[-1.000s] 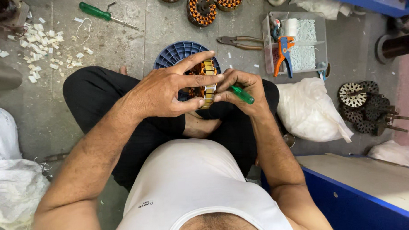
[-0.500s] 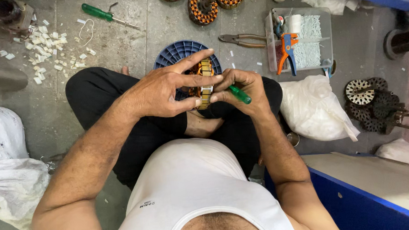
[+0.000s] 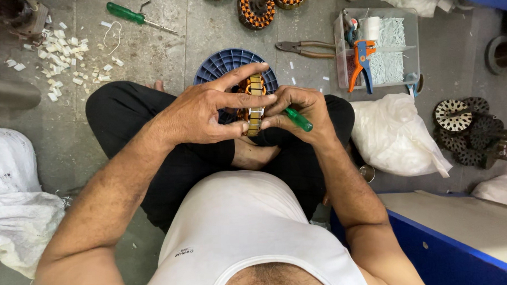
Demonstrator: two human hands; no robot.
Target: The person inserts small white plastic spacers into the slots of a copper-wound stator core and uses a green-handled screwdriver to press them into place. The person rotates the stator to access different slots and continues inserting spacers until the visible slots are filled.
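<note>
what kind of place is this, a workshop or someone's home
Most likely a small motor-winding or repair workshop, worked on the floor. Wound stators with copper coils lie on the concrete, bare laminated cores are stacked at the right, and pliers and a green-handled screwdriver lie about.

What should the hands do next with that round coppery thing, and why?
Probably press the green-handled tool gently into a slot of the wound stator. The left hand grips the stator edge-on with fingers over its top and thumb below, and the right hand holds the tool right beside it. The tip is hidden, so this is a guess.
</note>
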